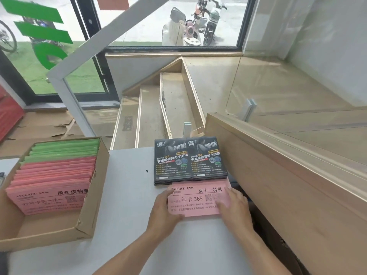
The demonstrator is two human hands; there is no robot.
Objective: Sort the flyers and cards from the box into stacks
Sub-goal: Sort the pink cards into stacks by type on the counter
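Lying between flat left hand (164, 211) and right hand (234, 207) (apparently uncurled): pink flyer (198, 199).

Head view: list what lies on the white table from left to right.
Cardboard box with pink and green cards → left hand → pink flyer stack → right hand.

Your white table (127, 195) carries: cardboard box (87, 211) left; black flyer stacks (189, 161) far right; pink card stack (198, 199) just before them
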